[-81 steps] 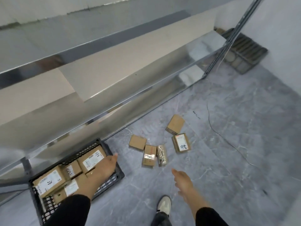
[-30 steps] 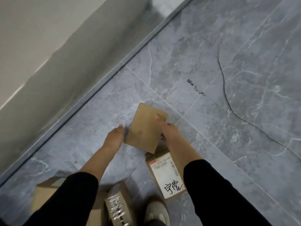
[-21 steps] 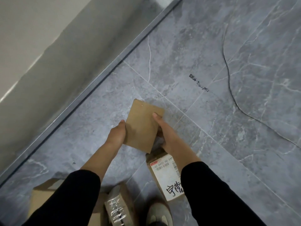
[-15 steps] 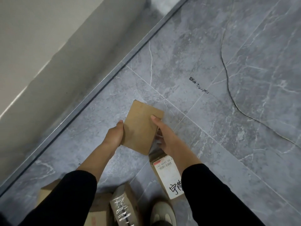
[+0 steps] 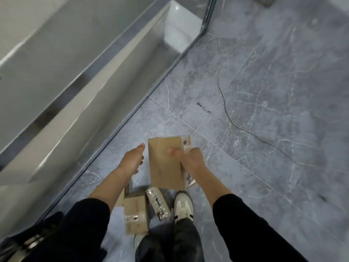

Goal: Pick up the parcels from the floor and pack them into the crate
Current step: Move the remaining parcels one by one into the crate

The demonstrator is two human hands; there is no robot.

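We hold a flat brown cardboard parcel (image 5: 165,163) in our right hand (image 5: 190,160), thumb pressed across its upper face and the other fingers curled behind it, well clear of the grey marbled tile floor (image 5: 264,91). A second box with a white label (image 5: 187,146) shows behind it at its top right corner and again below our wrist; the label carries a dark printed mark, but the print is too blurred to read. Our left hand (image 5: 133,160) hangs just beside the parcel's left edge, fingers loosely bent and apart from the cardboard, gripping nothing.

Near our feet lie two more parcels on the floor: a brown cardboard box with clear tape and faint red print (image 5: 136,214), unreadable, and just to its right a small package wrapped in shiny clear film with dark lettering (image 5: 157,203), also illegible. A third cardboard edge peeks out under our left forearm. A white shoe with dark stripes (image 5: 183,208) stands just beside the wrapped package.

The edge of the black plastic crate (image 5: 28,241) shows at the lower left corner, mostly hidden by our sleeve. The metal shelving unit (image 5: 75,82) borders the left side along a straight rail. To the right the tiles lie open, crossed by a thin dark cable (image 5: 232,120) and a small black scuff mark (image 5: 204,110).
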